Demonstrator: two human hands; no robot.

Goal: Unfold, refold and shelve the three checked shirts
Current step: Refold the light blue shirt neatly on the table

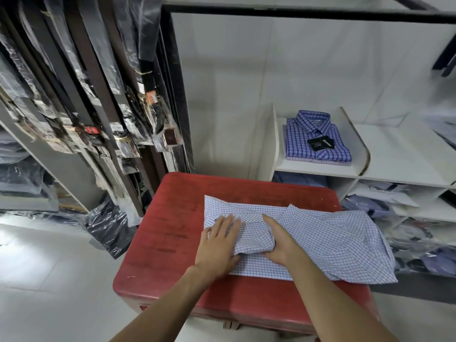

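A light blue-and-white checked shirt (333, 243) lies partly folded on the red table (172, 230). My left hand (218, 245) rests flat on its left part, fingers straight. My right hand (278, 243) grips a bunched fold of the same shirt near the middle, thumb under the cloth. A darker blue checked shirt (317, 138) with a black tag sits folded on top of another folded shirt on the white shelf (318, 167) behind the table.
A rack of hanging belts in plastic sleeves (111, 95) stands at the left, close to the table's far left corner. Lower white shelves (419, 208) at the right hold bagged garments. Pale floor (49, 280) lies to the left.
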